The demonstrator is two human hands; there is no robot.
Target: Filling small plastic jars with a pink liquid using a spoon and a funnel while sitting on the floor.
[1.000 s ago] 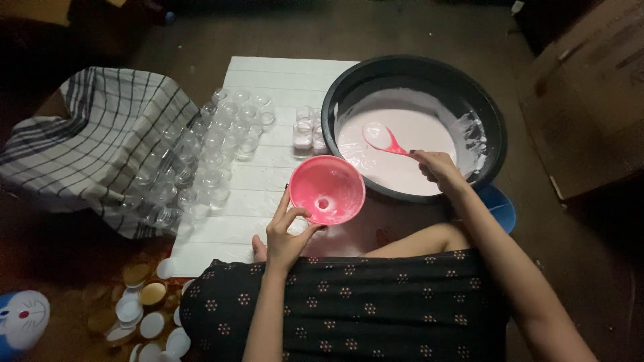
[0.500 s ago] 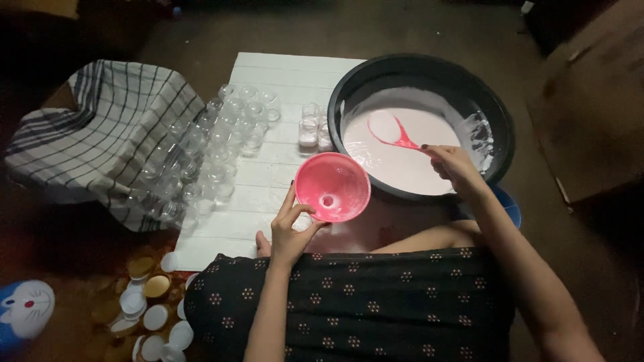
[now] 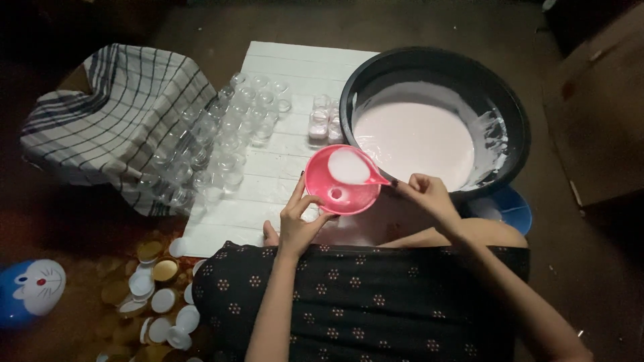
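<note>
Dim floor surrounds us, and we take the white slatted board [image 3: 282,121] as our landmark. At the board's near edge our left hand [image 3: 298,224] grips the pink funnel [image 3: 342,181] from below, thumb and fingers pinched around its lower part; whatever the spout sits in is hidden behind that hand. Our right hand [image 3: 422,194], just right of the board, is closed on the handle of a pink ladle [image 3: 352,166], whose bowl, full of pale pink liquid, hangs over the funnel's mouth. We cannot make out the handle itself, since the fingers cover it.

Right of the board, overlapping its far corner, sits the black basin [image 3: 510,121] of the same pale liquid, its inner wall smeared white. A blue lid [image 3: 513,208] peeks out from under the basin's near rim, mostly hidden. Empty clear jars [image 3: 228,134] crowd the board's left side, and a few filled jars [image 3: 322,121] stand against the basin. Left of the board lies a checked cloth [image 3: 107,121]; some jars blur into its edge. White and gold caps [image 3: 154,295] scatter near the board's near left corner, partly cut off by the frame. A brown cardboard box [image 3: 597,114] is cropped at the right. Bare board shows only between the jars and the funnel.
</note>
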